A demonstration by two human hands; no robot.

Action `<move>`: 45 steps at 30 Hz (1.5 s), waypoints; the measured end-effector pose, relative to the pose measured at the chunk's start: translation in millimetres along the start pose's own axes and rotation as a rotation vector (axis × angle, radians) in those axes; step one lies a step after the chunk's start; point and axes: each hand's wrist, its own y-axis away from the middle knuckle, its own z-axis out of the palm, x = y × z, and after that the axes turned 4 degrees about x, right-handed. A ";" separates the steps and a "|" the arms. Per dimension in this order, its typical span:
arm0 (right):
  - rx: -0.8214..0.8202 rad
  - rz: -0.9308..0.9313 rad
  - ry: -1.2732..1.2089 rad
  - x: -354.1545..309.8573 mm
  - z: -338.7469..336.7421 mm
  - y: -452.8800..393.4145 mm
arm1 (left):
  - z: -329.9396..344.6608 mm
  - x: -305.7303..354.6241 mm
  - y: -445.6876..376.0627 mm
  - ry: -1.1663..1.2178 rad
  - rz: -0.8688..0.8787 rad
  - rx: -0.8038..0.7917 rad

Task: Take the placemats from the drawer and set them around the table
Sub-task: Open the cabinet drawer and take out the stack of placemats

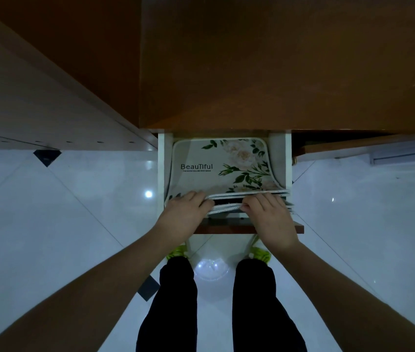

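Observation:
A stack of cream placemats (216, 163) printed with flowers and the word "Beautiful" lies in the pulled-out white drawer (161, 163). The near edges of the mats are lifted and fanned apart. My left hand (183, 214) grips the near left edge of the stack, fingers curled over the top mat. My right hand (269, 219) pinches the near edges of the mats toward the right, fingertips tucked between the layers. The far end of the stack sits just under the brown table top (277, 72).
The drawer's dark wooden front (224, 228) juts out toward my legs. A pale wooden surface (36, 102) runs along the left. Glossy white floor tiles (74, 224) spread on both sides, and my feet in green slippers (177, 251) stand just below the drawer.

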 end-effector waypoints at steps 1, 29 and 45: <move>0.026 0.019 -0.010 -1.1 -2.4 3.2 | 0.9 0.5 0.7 0.011 -0.002 0.009; -0.508 1.792 -1.307 36.4 -89.1 -20.2 | -29.2 8.8 49.1 0.029 0.172 0.262; -0.616 1.560 -1.224 16.5 -74.8 27.4 | -29.4 15.0 89.7 0.539 -0.369 0.212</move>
